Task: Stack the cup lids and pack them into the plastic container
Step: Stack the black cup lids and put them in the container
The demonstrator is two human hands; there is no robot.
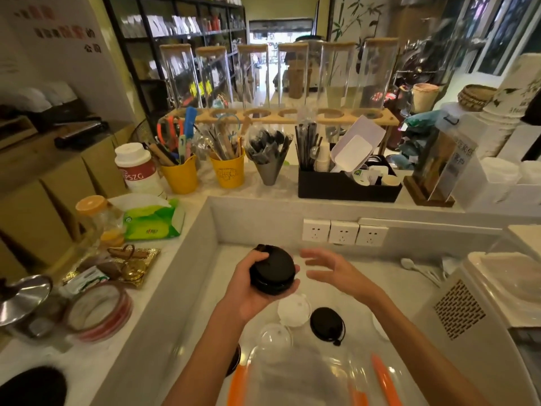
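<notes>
My left hand [248,291] grips a stack of black cup lids [272,269] above the recessed white counter. My right hand [330,271] hovers just to the right of the stack, fingers spread, holding nothing. Below the hands on the counter lie a white lid [294,310], a single black lid [326,323] with a dangling plug, and a clear dome lid [275,338]. The clear plastic container [307,376] with orange latches [386,382] sits at the bottom of the view, close to me.
A grey ledge with wall sockets [344,232] bounds the recess at the back. White plastic spoons [418,269] lie at the right by a machine with a vent grille [456,310]. Tape rolls [98,309], packets and jars crowd the left counter.
</notes>
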